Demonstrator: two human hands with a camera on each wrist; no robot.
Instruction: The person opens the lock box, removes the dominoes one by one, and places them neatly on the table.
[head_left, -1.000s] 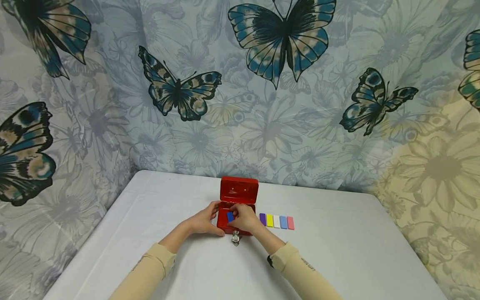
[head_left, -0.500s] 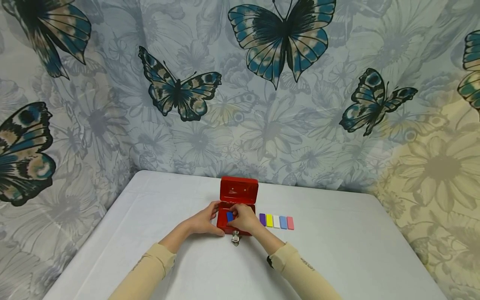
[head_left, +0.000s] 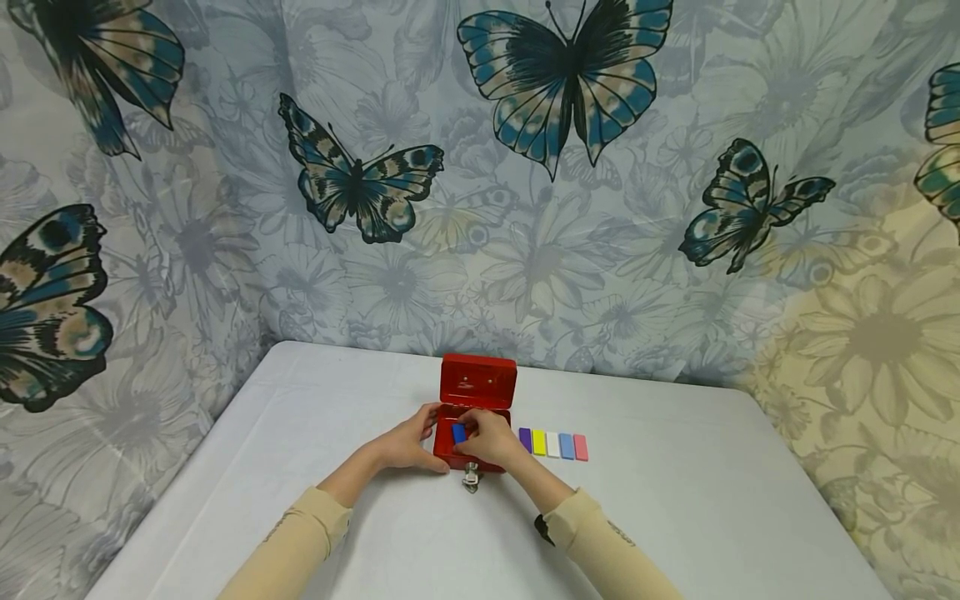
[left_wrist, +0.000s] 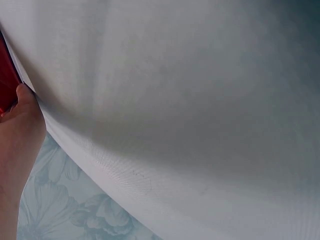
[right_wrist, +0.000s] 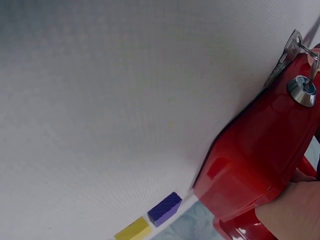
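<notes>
A small red cash box stands on the white table with its lid raised. My left hand holds its left side, thumb by the front corner and fingers toward the back. Inside the box, the thumb and fingers of my right hand pinch a dark blue block; the hand hides much of the interior. Keys hang at the front lock. The left wrist view catches only the box's edge beside the hand.
Right of the box lies a row of flat blocks: purple, yellow, white, light blue and pink. The white table ends before a butterfly-patterned cloth.
The blue block in my right hand has shifted very slightly to the left inside the box. My left hand stays in place.
</notes>
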